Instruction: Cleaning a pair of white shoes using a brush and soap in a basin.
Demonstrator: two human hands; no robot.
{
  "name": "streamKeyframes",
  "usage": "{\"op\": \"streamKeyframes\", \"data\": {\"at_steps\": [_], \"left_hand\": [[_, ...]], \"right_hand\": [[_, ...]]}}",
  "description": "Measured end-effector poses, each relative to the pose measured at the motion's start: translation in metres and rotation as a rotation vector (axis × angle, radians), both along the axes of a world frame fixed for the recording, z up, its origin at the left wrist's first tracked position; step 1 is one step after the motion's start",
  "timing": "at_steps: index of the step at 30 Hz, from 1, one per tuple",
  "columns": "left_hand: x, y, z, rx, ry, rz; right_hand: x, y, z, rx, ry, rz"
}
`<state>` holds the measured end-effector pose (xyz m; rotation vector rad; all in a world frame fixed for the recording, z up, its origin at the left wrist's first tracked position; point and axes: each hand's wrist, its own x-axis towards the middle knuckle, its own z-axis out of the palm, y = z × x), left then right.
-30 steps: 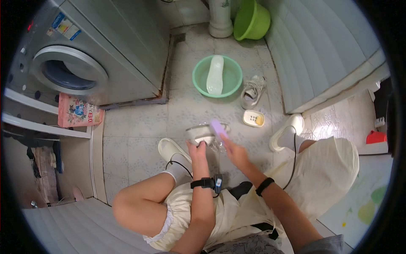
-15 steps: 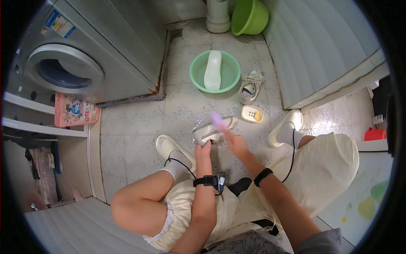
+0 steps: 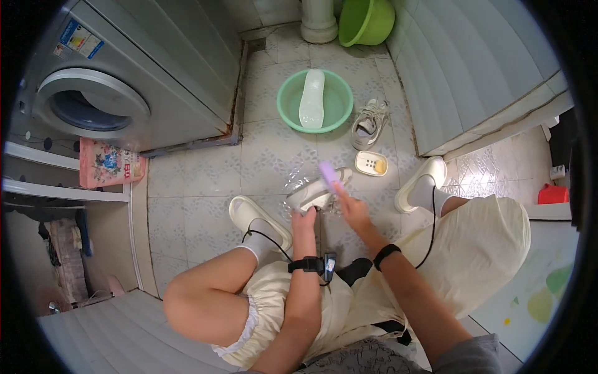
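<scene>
Pale shoe (image 3: 306,194) well inside the floor's (image 3: 199,174) left edge, long axis slanting near-left to far-right, toe end unclear, left hand (image 3: 304,220) clamped on it, right hand (image 3: 355,210) closed around a purple tool (image 3: 327,169), slant steeper than a second ago

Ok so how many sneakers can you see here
2: one sneaker in the left hand, another sneaker on the floor just right of the mint-green basin.
</scene>
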<state>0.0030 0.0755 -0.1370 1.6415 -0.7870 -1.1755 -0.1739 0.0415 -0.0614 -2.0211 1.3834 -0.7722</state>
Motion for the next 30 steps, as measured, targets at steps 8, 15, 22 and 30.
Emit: {"op": "streamKeyframes", "data": {"at_steps": [8,15,22,30], "left_hand": [[-0.010,-0.011,0.072,0.385,-0.298,-0.167],[0.055,0.012,-0.077,0.124,-0.011,0.244],[0.003,-0.009,0.031,0.463,-0.439,-0.121],[-0.031,-0.010,0.065,0.240,0.029,0.013]], "right_hand": [[0.017,-0.012,0.021,-0.018,0.329,0.037],[0.036,-0.030,0.029,0.109,0.223,0.072],[0.045,-0.001,0.029,-0.056,0.149,0.340],[0.006,0.017,0.014,-0.131,0.176,0.270]]}}
